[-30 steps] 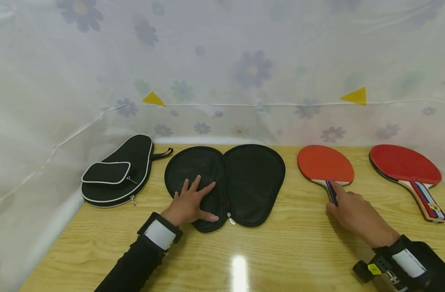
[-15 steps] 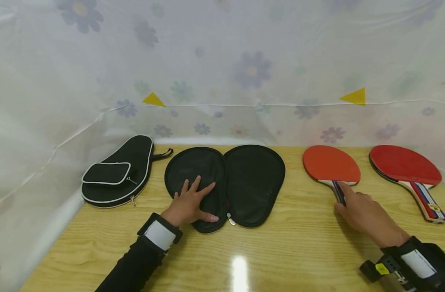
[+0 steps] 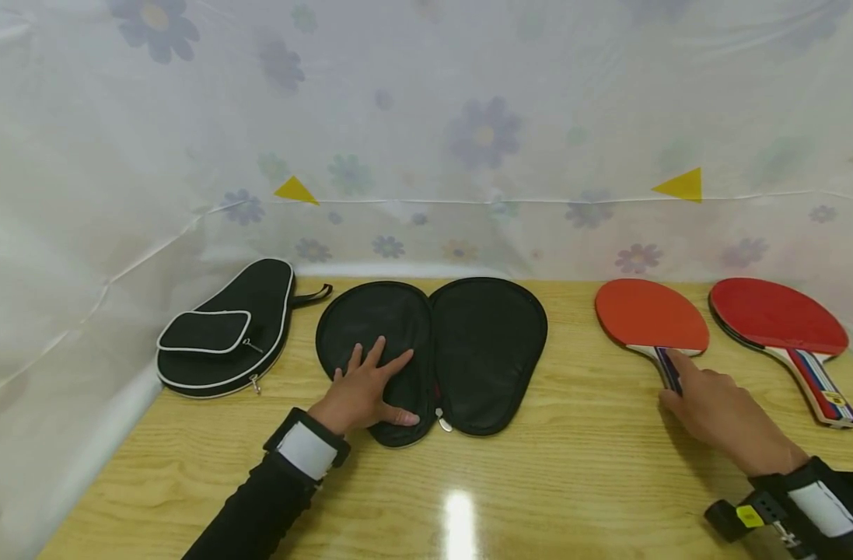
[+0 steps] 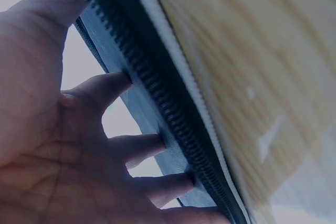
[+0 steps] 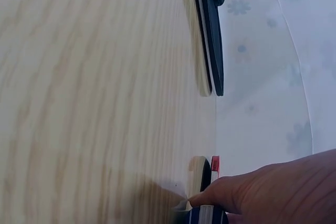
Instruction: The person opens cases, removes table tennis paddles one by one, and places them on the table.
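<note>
My left hand (image 3: pixel 361 393) rests spread, fingers straight, on the left half of a black paddle case (image 3: pixel 482 350) that lies unzipped and folded out flat. In the left wrist view its fingertips press the lining just inside the zipper (image 4: pixel 152 87). Farther right, my right hand (image 3: pixel 723 412) grips the dark striped handle of an orange-red table tennis paddle (image 3: pixel 650 315), thumb and index finger along it. The paddle's blade points to the back of the table. Only the handle's end (image 5: pixel 207 214) and a sliver of the blade show in the right wrist view.
A second black case (image 3: pixel 223 334) with white piping and a small pocket lies at the left, zipped up. Another red paddle (image 3: pixel 779 315), with a dark one under it, lies at the far right. A flowered white sheet (image 3: pixel 426 140) hangs behind the wooden table (image 3: pixel 538 482).
My right hand has moved to the right with the orange-red paddle, bringing it nearer the other red paddle. The left hand and the opened case have stayed put.
</note>
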Motion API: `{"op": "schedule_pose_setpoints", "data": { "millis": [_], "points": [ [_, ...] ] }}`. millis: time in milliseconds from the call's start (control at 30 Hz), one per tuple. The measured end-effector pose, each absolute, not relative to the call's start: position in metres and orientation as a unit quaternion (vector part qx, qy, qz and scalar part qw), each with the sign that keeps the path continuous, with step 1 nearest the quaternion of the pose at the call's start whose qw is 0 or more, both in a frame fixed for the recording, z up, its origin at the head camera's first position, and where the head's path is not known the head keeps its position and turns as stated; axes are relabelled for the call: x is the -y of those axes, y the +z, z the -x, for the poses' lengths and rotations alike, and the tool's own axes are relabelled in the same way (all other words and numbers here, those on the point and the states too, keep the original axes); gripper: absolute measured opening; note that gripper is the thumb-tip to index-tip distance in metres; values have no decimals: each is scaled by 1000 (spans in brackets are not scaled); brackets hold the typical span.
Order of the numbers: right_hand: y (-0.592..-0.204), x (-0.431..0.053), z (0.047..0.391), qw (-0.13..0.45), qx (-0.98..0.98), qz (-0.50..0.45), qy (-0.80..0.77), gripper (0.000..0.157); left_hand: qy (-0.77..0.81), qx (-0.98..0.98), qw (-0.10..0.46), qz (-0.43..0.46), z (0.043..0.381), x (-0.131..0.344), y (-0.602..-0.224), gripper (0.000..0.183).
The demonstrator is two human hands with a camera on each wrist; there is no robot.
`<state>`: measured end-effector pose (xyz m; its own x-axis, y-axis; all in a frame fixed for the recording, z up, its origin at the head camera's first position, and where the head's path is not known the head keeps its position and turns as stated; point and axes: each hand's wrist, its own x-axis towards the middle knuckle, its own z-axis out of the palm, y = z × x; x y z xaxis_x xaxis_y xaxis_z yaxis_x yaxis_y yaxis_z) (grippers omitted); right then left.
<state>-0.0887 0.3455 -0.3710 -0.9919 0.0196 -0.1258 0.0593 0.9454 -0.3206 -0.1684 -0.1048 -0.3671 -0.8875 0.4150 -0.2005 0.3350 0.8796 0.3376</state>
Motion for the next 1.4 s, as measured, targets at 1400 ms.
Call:
{"op": "schedule_pose_setpoints", "data": {
  "millis": [1400],
  "points": [
    [-361, -267, 103, -68, -977, 109, -171, 68, 152, -959, 142, -190, 167, 105, -365, 98]
  ]
}}
